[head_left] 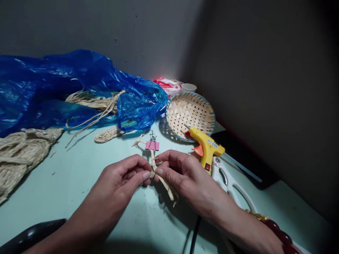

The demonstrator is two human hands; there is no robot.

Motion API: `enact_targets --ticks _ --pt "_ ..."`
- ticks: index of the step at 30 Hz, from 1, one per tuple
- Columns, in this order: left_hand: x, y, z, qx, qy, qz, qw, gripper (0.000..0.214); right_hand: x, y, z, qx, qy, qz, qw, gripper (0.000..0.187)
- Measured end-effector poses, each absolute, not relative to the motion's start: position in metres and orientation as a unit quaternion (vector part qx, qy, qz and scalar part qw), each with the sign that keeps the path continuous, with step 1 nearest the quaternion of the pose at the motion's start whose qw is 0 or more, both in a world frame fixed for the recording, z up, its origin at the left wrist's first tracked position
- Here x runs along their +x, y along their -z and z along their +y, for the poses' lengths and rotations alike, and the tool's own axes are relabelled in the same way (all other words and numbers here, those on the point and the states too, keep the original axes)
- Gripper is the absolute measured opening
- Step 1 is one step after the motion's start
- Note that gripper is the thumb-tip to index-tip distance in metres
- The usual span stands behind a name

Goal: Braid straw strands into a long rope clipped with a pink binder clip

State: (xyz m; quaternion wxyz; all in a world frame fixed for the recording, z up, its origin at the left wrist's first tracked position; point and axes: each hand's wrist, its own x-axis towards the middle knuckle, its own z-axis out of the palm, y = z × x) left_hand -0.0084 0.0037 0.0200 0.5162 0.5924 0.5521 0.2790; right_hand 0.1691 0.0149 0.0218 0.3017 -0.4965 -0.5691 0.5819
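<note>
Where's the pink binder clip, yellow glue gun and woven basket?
Pink binder clip [156,146], head view: pink body.
Yellow glue gun [208,149], head view: upper handle.
Woven basket [190,113], head view: bare inner weave.

Looks like a craft table, home or workshop I can't tell: yellow glue gun [208,146], white scissors [217,173], woven basket [186,111], straw strip [153,160].

Dim light falls on the grey wall [159,35] and pale surface [79,165], fading to near black at right. Glints streak the blue bag [87,67]; soft shadow lies below the right hand [185,171].
</note>
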Motion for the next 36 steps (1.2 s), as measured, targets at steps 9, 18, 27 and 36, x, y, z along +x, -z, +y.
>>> enact_targets --ticks 9,18,27,36 --pt "0.002 -0.015 0.003 0.546 -0.273 0.568 0.552 0.022 0.167 -0.018 0.016 -0.501 -0.567 -0.578 0.306 0.006" --pt "-0.009 -0.013 0.003 0.561 -0.284 0.541 0.558 0.018 0.170 -0.025 0.021 -0.467 -0.614 -0.570 0.284 0.009" --pt "-0.014 -0.004 0.003 0.477 -0.279 0.524 0.648 0.020 0.169 -0.024 0.020 -0.496 -0.600 -0.571 0.259 0.005" --pt "-0.010 -0.016 -0.002 0.515 -0.219 0.569 0.603 0.025 0.169 -0.018 0.019 -0.493 -0.576 -0.595 0.268 0.007"
